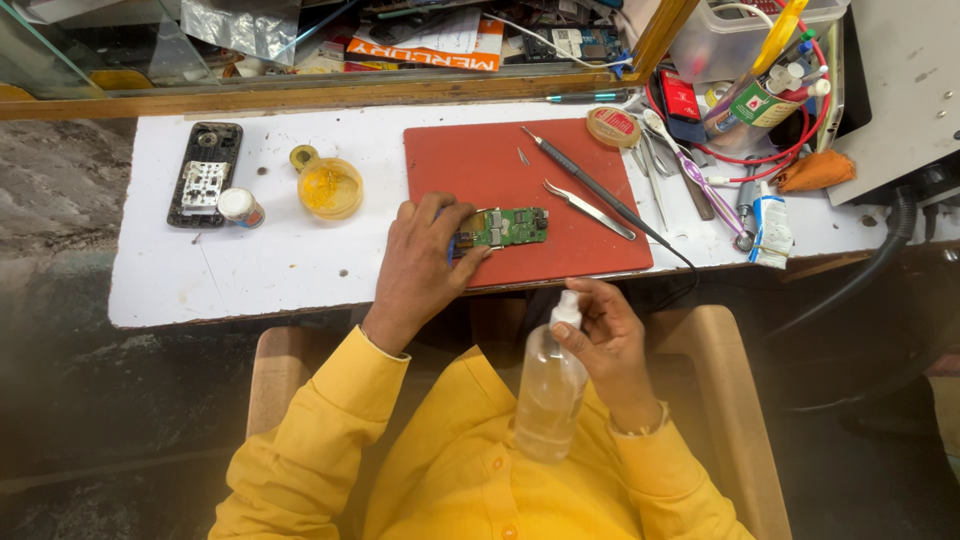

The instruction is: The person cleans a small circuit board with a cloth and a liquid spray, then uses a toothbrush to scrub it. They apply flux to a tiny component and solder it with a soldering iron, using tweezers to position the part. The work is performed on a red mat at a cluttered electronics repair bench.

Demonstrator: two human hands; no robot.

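While the left hand [425,262] is pinning the green circuit board [505,227] to the red mat [480,165], its fingers are closing on the board's left end; the long axis is running away rightward. Nearer the body, right-hand fingers [585,325] are gripping a clear spray bottle [550,385] holding clear liquid, its nozzle pointing up toward the board.

**Open mat at left, tools crowding the right**

The red mat [470,160] lies bare above the circuit board [505,227]. To the right, tweezers [588,209] and a dark soldering pen [585,180] slant across the mat. Left of it, white tabletop [270,270] lies open below the yellow dish [329,187], small jar [238,206] and opened phone [204,174].
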